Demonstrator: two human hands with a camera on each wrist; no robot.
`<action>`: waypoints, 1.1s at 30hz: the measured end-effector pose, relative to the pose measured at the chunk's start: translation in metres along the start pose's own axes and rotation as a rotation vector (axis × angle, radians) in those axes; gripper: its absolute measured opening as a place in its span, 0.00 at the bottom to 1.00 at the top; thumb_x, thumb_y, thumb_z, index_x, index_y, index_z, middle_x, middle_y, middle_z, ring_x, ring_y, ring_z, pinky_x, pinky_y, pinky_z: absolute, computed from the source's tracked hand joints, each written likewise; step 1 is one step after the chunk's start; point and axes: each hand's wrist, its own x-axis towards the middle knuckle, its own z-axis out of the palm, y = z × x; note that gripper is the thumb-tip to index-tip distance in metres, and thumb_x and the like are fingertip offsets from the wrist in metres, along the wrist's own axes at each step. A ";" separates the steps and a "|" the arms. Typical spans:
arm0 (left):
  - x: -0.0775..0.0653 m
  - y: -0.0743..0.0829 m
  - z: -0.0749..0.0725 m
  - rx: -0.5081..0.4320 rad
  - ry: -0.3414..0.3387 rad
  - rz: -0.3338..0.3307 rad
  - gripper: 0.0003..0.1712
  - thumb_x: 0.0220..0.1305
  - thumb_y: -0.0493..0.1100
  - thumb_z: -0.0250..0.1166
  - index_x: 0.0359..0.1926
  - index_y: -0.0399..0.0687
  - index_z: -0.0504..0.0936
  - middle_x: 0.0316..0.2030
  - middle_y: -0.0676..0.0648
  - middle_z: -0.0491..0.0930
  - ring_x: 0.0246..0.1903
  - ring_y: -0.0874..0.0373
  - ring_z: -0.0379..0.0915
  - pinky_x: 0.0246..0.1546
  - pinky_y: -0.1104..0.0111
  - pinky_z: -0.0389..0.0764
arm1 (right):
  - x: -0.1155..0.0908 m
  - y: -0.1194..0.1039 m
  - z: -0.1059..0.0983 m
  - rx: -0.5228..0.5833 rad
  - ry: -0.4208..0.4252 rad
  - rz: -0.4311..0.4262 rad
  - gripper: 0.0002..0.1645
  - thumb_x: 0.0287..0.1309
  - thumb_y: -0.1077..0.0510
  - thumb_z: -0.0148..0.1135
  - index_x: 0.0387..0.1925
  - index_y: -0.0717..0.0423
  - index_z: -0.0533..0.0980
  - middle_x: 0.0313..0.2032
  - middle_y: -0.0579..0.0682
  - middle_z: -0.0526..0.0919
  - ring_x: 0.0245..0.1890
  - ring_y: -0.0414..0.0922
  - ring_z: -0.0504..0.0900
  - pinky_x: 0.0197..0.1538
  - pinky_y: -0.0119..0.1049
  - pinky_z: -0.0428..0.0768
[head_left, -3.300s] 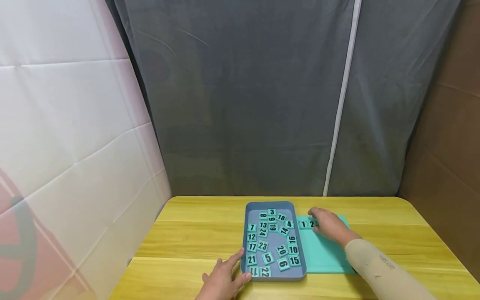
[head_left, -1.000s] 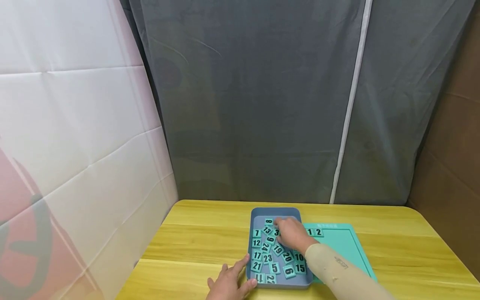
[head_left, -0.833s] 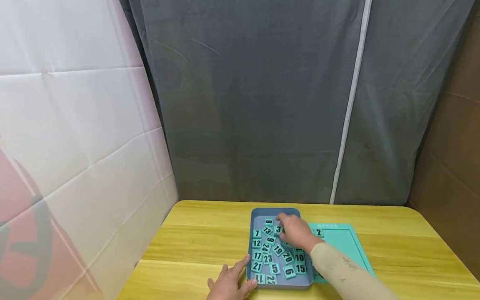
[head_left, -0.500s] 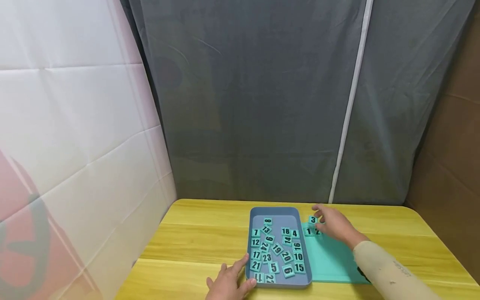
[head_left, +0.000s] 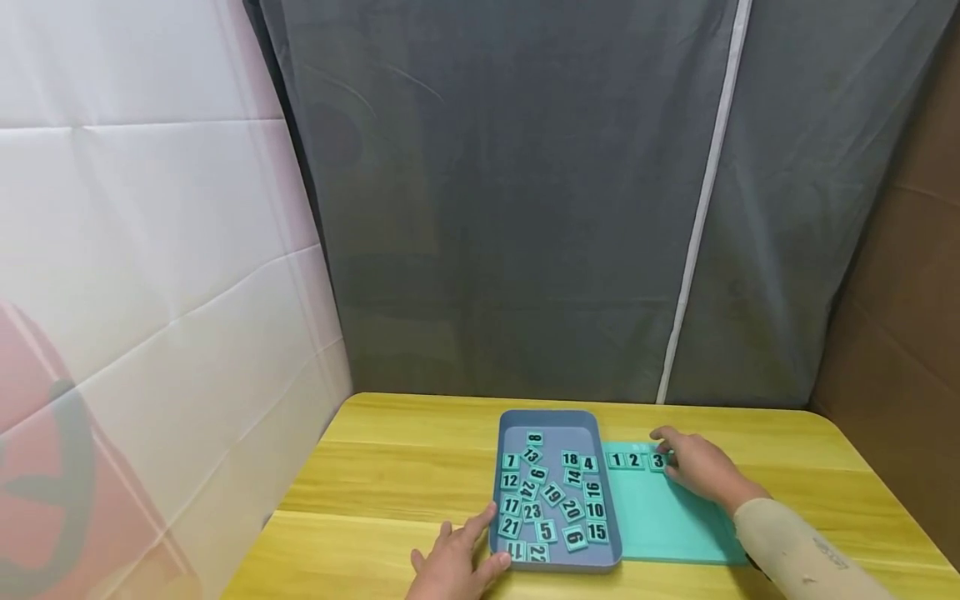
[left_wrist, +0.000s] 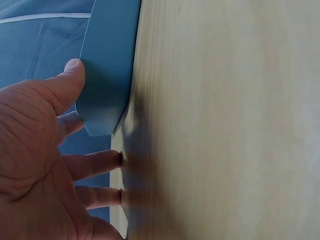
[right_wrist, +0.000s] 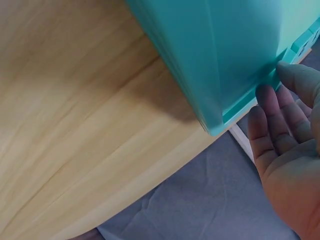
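In the head view my right hand (head_left: 703, 468) is over the far side of the turquoise board (head_left: 667, 525), thumb and fingers pinching the number tile "3" (head_left: 657, 462). That tile lies just right of tiles "1" (head_left: 616, 460) and "2" (head_left: 633, 460) along the board's far edge. The right wrist view shows the right thumb (right_wrist: 295, 75) at the board's raised rim. My left hand (head_left: 453, 562) rests at the near left corner of the blue-grey tray (head_left: 555, 421). Its fingers are spread and fairly straight, with thumb (left_wrist: 72, 82) and index finger touching the tray's walls.
Many loose number tiles lie in the tray, some turned sideways, among them tile "4" (head_left: 588, 463) and tile "5" (head_left: 546, 531). Tray and board stand side by side on a yellow wooden table (head_left: 390, 475). A grey curtain (head_left: 487, 208) hangs behind.
My right hand put down tile "2", went to the tray, took tile "3" and carried it right to the board beside "2". Several tray tiles shifted. The left hand stayed at the tray corner.
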 end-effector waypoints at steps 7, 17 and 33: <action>0.001 0.000 0.001 0.005 -0.008 -0.007 0.42 0.56 0.69 0.66 0.71 0.73 0.66 0.65 0.43 0.75 0.67 0.22 0.56 0.49 0.15 0.44 | 0.002 -0.003 0.007 0.020 0.023 0.012 0.30 0.56 0.62 0.71 0.61 0.54 0.72 0.51 0.53 0.85 0.47 0.50 0.84 0.55 0.55 0.82; 0.002 0.000 0.002 0.006 -0.009 -0.003 0.42 0.56 0.69 0.66 0.71 0.72 0.66 0.66 0.48 0.74 0.67 0.21 0.56 0.48 0.15 0.44 | 0.004 -0.003 0.016 0.079 0.078 0.032 0.32 0.55 0.62 0.72 0.61 0.57 0.72 0.55 0.57 0.82 0.42 0.46 0.83 0.51 0.51 0.84; 0.003 0.000 0.002 0.010 -0.015 -0.016 0.42 0.56 0.70 0.65 0.71 0.71 0.66 0.66 0.48 0.74 0.66 0.20 0.56 0.48 0.14 0.44 | 0.002 0.002 0.018 0.135 0.101 0.046 0.31 0.56 0.62 0.71 0.61 0.58 0.71 0.54 0.57 0.82 0.43 0.47 0.84 0.48 0.48 0.85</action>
